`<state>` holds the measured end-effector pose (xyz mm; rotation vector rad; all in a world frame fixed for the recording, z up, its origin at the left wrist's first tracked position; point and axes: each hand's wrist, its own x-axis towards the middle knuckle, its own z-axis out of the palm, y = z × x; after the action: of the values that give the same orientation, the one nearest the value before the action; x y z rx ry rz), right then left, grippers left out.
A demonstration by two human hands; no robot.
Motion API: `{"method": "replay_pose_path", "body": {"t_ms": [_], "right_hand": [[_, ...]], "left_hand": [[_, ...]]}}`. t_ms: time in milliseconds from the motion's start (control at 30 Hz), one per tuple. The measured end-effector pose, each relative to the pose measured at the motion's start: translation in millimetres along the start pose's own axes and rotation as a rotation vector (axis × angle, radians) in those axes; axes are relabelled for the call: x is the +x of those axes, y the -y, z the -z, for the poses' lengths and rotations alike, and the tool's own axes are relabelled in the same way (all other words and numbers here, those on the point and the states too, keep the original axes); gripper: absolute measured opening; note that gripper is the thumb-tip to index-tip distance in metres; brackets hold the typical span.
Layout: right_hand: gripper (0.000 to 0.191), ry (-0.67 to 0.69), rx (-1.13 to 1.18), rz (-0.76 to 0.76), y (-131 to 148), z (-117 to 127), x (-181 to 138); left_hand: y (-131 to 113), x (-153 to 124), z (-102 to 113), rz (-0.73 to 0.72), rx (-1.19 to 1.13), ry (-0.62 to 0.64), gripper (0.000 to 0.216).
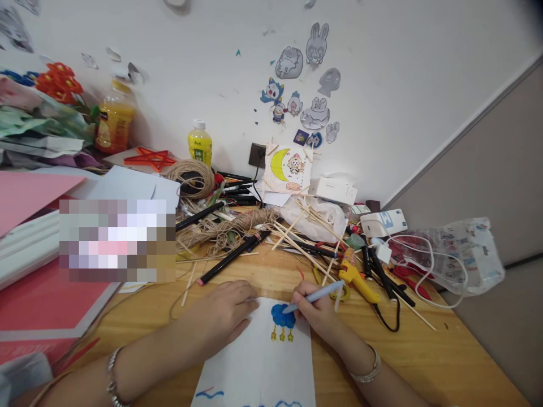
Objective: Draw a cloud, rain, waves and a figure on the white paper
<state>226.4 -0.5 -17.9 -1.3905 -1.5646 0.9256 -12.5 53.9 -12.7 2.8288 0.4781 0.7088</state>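
A white sheet of paper (248,362) lies on the wooden table before me. On its upper part is a blue cloud (281,314) with three small yellow stars hanging below it. Blue wavy lines mark the near end of the sheet. My right hand (316,310) is closed around a pale blue-grey pen (319,293), whose tip points at the cloud; whether it touches the paper I cannot tell. My left hand (232,305) rests palm down on the sheet's upper left, with its fingers stretched out and holding nothing.
A yellow glue gun (360,278) lies beyond my right hand, among wooden sticks and markers. Coiled twine (237,223) and a black marker (231,260) are beyond my left. A moon drawing (288,169) leans near the wall. Red folders (51,305) stretch along the left.
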Motion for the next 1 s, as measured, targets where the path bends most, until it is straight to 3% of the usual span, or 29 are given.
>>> {"method": "replay_pose_path", "body": {"t_ms": [200, 633, 833, 1000], "right_hand": [[0.040, -0.005, -0.138, 0.099, 3.0, 0.2, 5.2], [0.041, 0.026, -0.209, 0.135, -7.5, -1.3, 5.5], [0.042, 0.031, -0.181, 0.106, -2.9, -0.7, 4.7], [0.039, -0.049, -0.083, 0.081, 1.1, 2.3, 2.7]], "left_hand": [[-0.4, 0.0, 0.1, -0.007, 0.011, -0.001, 0.019], [-2.7, 1.0, 2.9, -0.022, 0.039, -0.028, 0.015], [-1.7, 1.0, 0.8, -0.018, 0.037, -0.015, 0.018], [-1.9, 2.2, 4.1, -0.011, 0.036, 0.017, 0.018]]}}
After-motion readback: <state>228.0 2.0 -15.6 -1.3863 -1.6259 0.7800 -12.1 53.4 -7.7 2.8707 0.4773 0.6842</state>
